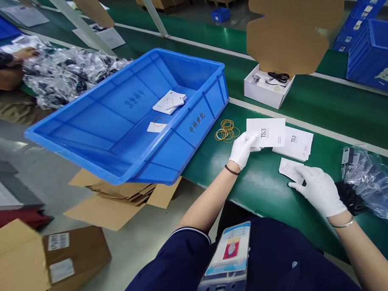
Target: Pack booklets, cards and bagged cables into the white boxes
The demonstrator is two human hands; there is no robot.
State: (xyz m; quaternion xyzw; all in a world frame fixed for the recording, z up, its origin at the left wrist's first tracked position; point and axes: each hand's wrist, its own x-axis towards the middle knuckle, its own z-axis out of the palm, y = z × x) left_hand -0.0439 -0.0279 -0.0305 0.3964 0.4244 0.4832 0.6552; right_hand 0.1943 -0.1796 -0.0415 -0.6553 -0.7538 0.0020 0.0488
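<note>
My left hand, in a white glove, grips a white booklet marked TS3 by its left side. Just right of that booklet and partly behind it, a stack of similar booklets lies on the green table. My right hand, also gloved, hovers at a small stack of printed cards, thumb and fingers apart. Its fingertips overlap the cards' right edge; whether they touch is unclear. Loose rubber bands lie left of my left hand.
A big blue bin at left holds booklets and a card. Beyond the booklets stands an open white box with a black cable. Plastic-bagged items lie at right. Another person's hand is at a heap of bags.
</note>
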